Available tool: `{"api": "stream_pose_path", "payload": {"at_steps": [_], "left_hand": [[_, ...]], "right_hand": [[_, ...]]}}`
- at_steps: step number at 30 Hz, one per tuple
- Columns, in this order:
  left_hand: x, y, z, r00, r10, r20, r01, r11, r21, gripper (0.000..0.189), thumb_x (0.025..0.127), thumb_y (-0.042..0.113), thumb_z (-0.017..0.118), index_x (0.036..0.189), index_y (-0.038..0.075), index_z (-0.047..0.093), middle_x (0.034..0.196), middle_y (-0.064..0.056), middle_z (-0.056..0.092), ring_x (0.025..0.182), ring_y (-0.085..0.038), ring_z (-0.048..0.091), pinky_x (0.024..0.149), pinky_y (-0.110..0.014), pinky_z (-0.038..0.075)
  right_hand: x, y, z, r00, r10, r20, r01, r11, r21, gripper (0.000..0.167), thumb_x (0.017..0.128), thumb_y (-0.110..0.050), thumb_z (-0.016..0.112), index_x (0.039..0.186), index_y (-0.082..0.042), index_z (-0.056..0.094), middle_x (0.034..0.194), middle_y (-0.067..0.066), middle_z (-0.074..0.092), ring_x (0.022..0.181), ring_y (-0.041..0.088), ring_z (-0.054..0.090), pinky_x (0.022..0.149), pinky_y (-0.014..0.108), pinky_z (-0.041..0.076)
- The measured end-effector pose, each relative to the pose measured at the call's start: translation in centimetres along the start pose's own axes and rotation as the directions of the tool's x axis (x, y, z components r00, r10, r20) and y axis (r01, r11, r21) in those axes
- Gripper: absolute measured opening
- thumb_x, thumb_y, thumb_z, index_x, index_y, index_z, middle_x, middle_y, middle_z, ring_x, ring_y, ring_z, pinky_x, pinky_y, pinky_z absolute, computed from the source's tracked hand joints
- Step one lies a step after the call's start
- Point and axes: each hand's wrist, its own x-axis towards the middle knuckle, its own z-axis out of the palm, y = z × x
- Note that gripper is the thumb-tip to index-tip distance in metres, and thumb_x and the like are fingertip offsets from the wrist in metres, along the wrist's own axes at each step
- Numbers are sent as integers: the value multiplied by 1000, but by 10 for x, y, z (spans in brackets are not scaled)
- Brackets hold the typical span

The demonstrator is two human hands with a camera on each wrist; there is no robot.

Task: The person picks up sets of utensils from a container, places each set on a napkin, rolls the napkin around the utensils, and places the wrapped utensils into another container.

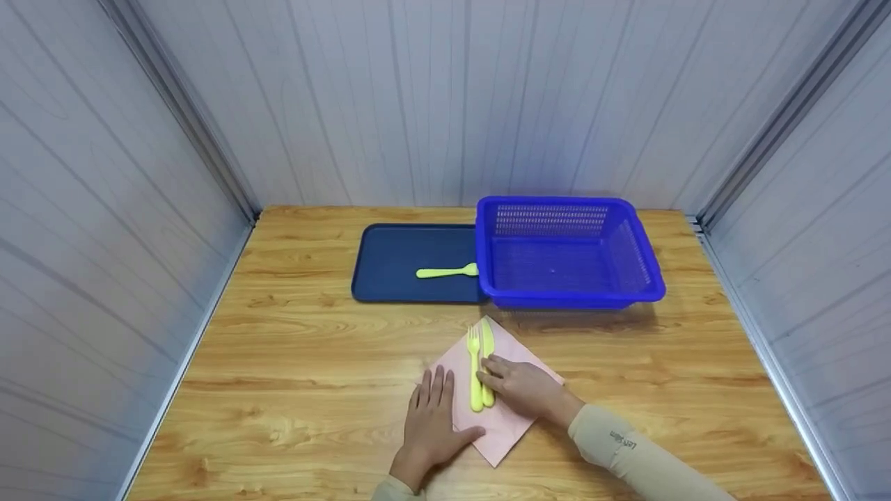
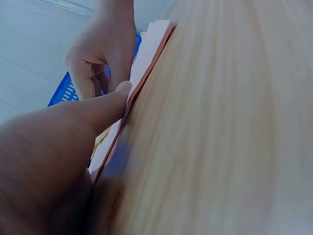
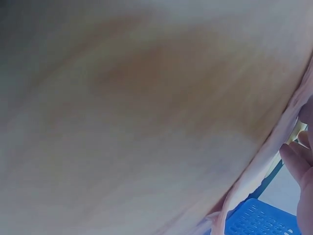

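Note:
A pink napkin (image 1: 511, 431) lies turned cornerwise on the table. On it a yellow fork (image 1: 475, 376) and a yellow knife (image 1: 488, 341) lie side by side, tines and blade toward the back. My left hand (image 1: 433, 428) rests with straight fingers along the napkin's left edge, its thumb on the napkin. My right hand (image 1: 518, 383) comes from the right and holds the knife around its middle, covering part of it. In the left wrist view, the right hand (image 2: 105, 54) has bent fingers pointing down. Only fingers of the right hand (image 3: 301, 161) show in the right wrist view.
A dark blue tray (image 1: 390, 264) lies at the back with another yellow utensil (image 1: 445, 272) on it, its head partly hidden. A blue plastic basket (image 1: 571, 296) overlaps the tray's right end. Pale panels (image 1: 431, 104) wall in the wooden table (image 1: 299, 390).

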Motion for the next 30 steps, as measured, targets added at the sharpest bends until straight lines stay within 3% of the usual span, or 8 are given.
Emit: {"api": "stream_pose_path", "payload": {"at_steps": [11,16,20,30], "left_hand": [[2,1,0,999,-19,-46,18,1000,-22,81,96,57,43,153,3,25,159,-18,19,145,-37,9,114,-53,12],[2,1,0,997,2,-81,-3,1000,-13,80,95,54,47,152,1,27,157,-20,21,144,-40,12,113,-55,15],[0,0,1,994,14,-107,-15,1000,-15,81,94,53,50,150,-1,29,156,-22,23,143,-42,15,112,-56,17],[0,3,3,997,3,-83,-4,1000,-18,81,94,53,50,151,0,28,157,-21,22,144,-40,13,113,-55,15]], "right_hand": [[-2,-2,-1,1000,5,-22,-5,1000,6,30,91,-10,61,120,-6,69,125,15,63,116,28,59,89,35,51],[-1,-2,-1,998,8,-69,-8,1000,3,29,91,-8,59,118,-4,68,122,15,64,113,27,61,91,34,50],[3,-3,-2,989,55,-139,-55,998,4,27,88,-5,61,114,-2,67,117,14,66,107,25,64,90,33,51],[38,1,-14,970,156,-188,-135,983,121,9,86,-8,65,95,-7,67,87,3,68,78,19,67,69,33,54]]}}
